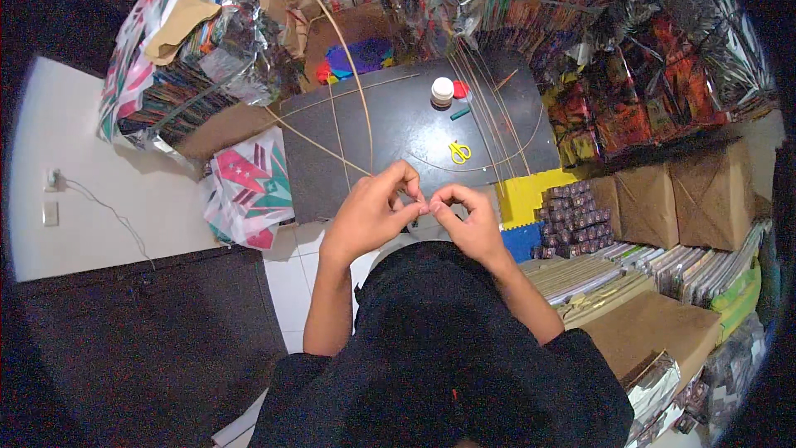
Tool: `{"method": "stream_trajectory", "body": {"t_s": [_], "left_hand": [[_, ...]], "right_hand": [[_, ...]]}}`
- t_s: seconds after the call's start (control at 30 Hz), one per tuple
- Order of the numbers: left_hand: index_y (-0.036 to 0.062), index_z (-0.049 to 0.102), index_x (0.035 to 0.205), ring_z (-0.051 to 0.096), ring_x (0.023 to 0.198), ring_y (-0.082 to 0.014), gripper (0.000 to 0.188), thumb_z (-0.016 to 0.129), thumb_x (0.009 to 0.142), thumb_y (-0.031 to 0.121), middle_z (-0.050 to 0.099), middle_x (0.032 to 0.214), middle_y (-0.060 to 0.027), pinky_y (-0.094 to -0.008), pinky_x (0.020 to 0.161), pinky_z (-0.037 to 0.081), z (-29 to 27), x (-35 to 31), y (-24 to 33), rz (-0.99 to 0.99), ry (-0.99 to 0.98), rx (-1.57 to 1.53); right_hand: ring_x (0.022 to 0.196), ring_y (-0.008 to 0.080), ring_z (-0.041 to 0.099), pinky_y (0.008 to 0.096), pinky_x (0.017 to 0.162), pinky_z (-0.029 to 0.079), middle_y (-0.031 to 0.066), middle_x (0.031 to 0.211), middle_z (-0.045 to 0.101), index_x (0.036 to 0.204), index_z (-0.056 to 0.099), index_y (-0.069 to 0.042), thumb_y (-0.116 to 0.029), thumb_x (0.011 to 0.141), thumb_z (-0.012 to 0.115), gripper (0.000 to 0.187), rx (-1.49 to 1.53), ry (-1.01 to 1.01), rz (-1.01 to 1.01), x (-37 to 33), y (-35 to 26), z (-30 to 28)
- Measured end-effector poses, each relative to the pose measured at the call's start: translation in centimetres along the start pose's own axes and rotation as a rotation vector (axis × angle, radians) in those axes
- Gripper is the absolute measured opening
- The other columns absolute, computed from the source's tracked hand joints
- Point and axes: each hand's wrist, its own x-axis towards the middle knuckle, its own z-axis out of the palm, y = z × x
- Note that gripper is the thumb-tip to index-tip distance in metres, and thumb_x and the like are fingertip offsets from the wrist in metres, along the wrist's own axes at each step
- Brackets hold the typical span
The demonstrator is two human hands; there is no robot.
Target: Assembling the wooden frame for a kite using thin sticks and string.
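Above the near edge of a dark table, my left hand and my right hand meet fingertip to fingertip. Both are closed in a pinch; whatever lies between the fingers is too small to make out. A thin pale stick runs up and left from beside my left hand. Beyond the hands lie yellow scissors and a short green tube-shaped thing. Farther back stands a white-capped jar, with a red object beside it.
Long thin sticks and a curved strip lie across the table. Wrapped stacks crowd the back and right. Patterned sheets hang at the left corner. Small dark boxes and brown paper parcels are piled at right.
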Motion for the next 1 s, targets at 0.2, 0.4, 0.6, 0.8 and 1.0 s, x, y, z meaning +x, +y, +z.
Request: {"method": "stream_trajectory", "body": {"t_s": [0.2, 0.4, 0.6, 0.8, 1.0], "left_hand": [[0.0040, 0.064, 0.104, 0.061, 0.072, -0.0068, 0.020, 0.074, 0.087, 0.006, 0.068, 0.091, -0.0020, -0.0220, 0.061, 0.046, 0.7, 0.2, -1.4, 0.020, 0.282, -0.124], [0.0046, 0.059, 0.120, 0.063, 0.085, -0.0073, 0.032, 0.072, 0.093, 0.014, 0.067, 0.109, -0.0079, -0.0221, 0.067, 0.048, -1.8, -0.2, -7.0, -0.179, 0.726, -0.503], [0.0035, 0.045, 0.142, 0.064, 0.108, -0.0190, 0.048, 0.062, 0.100, 0.020, 0.061, 0.130, -0.0135, -0.0329, 0.087, 0.055, -7.7, 0.9, -11.5, -0.220, 0.685, -1.171], [0.0047, 0.046, 0.145, 0.062, 0.116, -0.0219, 0.046, 0.057, 0.102, 0.016, 0.059, 0.137, -0.0115, -0.0377, 0.103, 0.052, -10.9, 1.8, -16.3, -0.064, 0.713, -1.182], [0.0056, 0.045, 0.145, 0.059, 0.124, -0.0242, 0.045, 0.056, 0.102, 0.015, 0.057, 0.140, -0.0111, -0.0396, 0.109, 0.049, -11.5, 2.7, -17.7, 0.027, 0.632, -1.273]], "right_hand": [[0.077, 0.0090, 0.059, 0.0272, 0.073, 0.049, 0.0008, 0.080, 0.065, 0.093, 0.065, 0.002, -0.012, 0.094, 0.064, 0.013, -0.002, 0.082, 0.112, -0.1, 1.9, 0.1], [0.080, 0.0064, 0.054, 0.0246, 0.074, 0.046, -0.0009, 0.082, 0.062, 0.092, 0.064, 0.000, -0.015, 0.097, 0.063, 0.015, -0.002, 0.087, 0.161, -0.4, 3.9, -1.2], [0.081, 0.0063, 0.053, 0.0254, 0.074, 0.045, -0.0023, 0.083, 0.061, 0.092, 0.063, -0.001, -0.017, 0.098, 0.062, 0.017, 0.075, 0.001, 0.262, -0.7, 5.3, -2.3], [0.077, 0.0044, 0.050, 0.0226, 0.070, 0.044, -0.0048, 0.081, 0.055, 0.093, 0.060, -0.003, -0.015, 0.101, 0.059, 0.015, 0.013, -0.083, 0.249, -0.2, 5.4, -2.5], [0.075, 0.0046, 0.049, 0.0229, 0.068, 0.042, -0.0049, 0.079, 0.054, 0.092, 0.060, -0.003, -0.017, 0.101, 0.059, 0.016, 0.018, -0.133, 0.243, 0.7, 5.4, -2.3]]}}
